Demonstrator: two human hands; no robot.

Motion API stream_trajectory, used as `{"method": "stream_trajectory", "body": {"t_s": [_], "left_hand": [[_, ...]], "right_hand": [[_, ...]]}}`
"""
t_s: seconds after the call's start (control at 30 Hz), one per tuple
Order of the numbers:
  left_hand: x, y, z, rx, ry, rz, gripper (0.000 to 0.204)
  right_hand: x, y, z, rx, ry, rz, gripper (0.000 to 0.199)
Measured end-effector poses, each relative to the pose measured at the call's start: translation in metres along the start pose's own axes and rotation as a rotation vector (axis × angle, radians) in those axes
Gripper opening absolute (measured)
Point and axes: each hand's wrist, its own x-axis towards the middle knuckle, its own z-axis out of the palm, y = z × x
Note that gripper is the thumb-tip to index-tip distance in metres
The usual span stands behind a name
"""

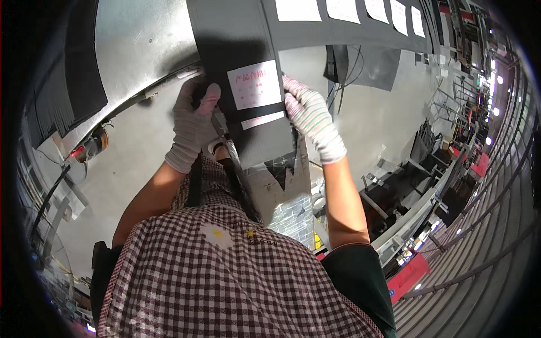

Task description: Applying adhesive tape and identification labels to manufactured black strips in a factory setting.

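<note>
A long dark grey sheet (234,53), ribbed like corrugated plastic, stretches away from me. On its near part are a white label (253,84) with red print and a narrow white strip (262,120) below. My left hand (194,110), in a striped knit glove, is closed at the sheet's left edge, thumb up and fingers partly in shadow. My right hand (310,115), gloved the same way, pinches the right edge beside the label. Beneath the sheet's near end stands a worn support (279,188) with a silvery taped surface (293,219).
Another dark sheet (349,34) with a row of white labels crosses the top. Upper left, a shiny metal surface (146,39) carries more dark sheets (84,73). A round reel-like object (96,145) lies on the floor at left. Racks and metal frames (417,180) line the right.
</note>
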Motion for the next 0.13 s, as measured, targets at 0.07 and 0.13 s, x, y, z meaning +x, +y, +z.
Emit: {"method": "stream_trajectory", "body": {"t_s": [0.07,0.13], "left_hand": [[-0.015,-0.018,0.004,-0.043,-0.111,-0.206,0.037],[-0.051,-0.033,0.005,0.141,-0.218,0.176,0.038]], "right_hand": [[-0.027,-0.024,-0.018,-0.241,-0.067,-0.035,0.040],[-0.062,-0.021,-0.035,-0.565,-0.181,-0.126,0.043]]}}
